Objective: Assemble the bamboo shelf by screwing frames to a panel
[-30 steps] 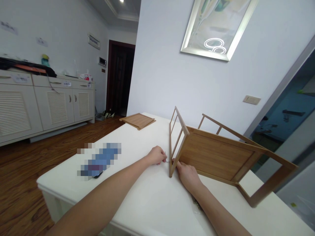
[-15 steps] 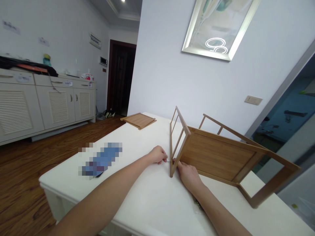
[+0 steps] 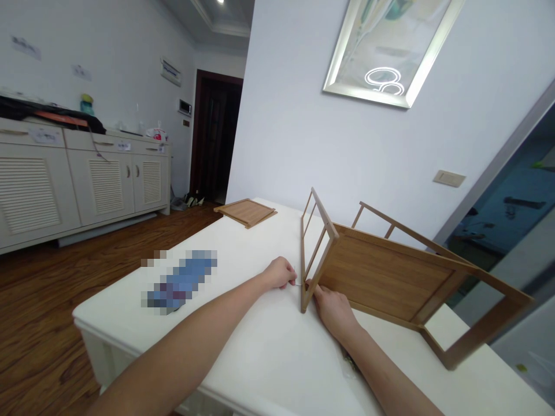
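Note:
A wooden frame with a solid panel and open slatted ends rests tilted on the white table. My left hand is closed in a pinch just left of its near upright. Between those fingertips is a thin metal L-shaped hex key, its short end pointing at the upright. On the other side of the same upright, my right hand grips the wood low down, with the fingertips partly hidden behind it. Whatever joint or screw lies there is too small to make out.
A flat wooden panel lies at the table's far end. To the left is a blurred-out blue item. A small plastic bag sits partly under my right forearm. White cabinets stand along the left wall.
Both hands keep their places at the upright, and the hex key has turned slightly in my left fingers. The whole view has shifted a little.

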The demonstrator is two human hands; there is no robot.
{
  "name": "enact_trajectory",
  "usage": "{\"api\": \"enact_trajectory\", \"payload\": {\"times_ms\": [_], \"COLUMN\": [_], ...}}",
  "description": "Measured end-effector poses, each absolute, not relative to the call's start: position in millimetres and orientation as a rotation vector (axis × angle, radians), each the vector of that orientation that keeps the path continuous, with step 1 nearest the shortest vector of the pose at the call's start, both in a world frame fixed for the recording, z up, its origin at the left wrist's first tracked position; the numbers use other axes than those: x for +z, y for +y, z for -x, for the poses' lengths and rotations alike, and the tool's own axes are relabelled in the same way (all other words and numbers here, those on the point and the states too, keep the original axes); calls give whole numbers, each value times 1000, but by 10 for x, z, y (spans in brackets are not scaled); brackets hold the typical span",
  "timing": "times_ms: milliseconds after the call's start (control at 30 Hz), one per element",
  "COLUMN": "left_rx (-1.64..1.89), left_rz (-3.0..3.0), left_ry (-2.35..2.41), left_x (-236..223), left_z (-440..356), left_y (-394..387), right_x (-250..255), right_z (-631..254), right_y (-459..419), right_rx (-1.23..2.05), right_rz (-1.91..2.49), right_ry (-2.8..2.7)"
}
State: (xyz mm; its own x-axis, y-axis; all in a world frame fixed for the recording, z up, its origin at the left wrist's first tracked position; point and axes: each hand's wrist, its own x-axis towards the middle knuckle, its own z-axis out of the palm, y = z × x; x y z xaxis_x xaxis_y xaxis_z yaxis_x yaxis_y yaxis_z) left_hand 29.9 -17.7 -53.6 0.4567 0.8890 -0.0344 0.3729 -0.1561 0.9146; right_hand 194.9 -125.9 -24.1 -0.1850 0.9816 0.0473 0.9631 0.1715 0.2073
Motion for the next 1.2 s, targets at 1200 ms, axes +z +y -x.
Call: {"api": "enact_trajectory", "payload": {"times_ms": [1200], "left_rx": [759], "left_rz": [-1784], "left_ry": [984], "left_x": [-527], "left_z": [-313], "left_y": [-234], "right_x": [-203], "right_z": [-1929], "right_y": [-1278], "right_rx": [235], "right_rz": [-1936], "right_ry": [2309]}}
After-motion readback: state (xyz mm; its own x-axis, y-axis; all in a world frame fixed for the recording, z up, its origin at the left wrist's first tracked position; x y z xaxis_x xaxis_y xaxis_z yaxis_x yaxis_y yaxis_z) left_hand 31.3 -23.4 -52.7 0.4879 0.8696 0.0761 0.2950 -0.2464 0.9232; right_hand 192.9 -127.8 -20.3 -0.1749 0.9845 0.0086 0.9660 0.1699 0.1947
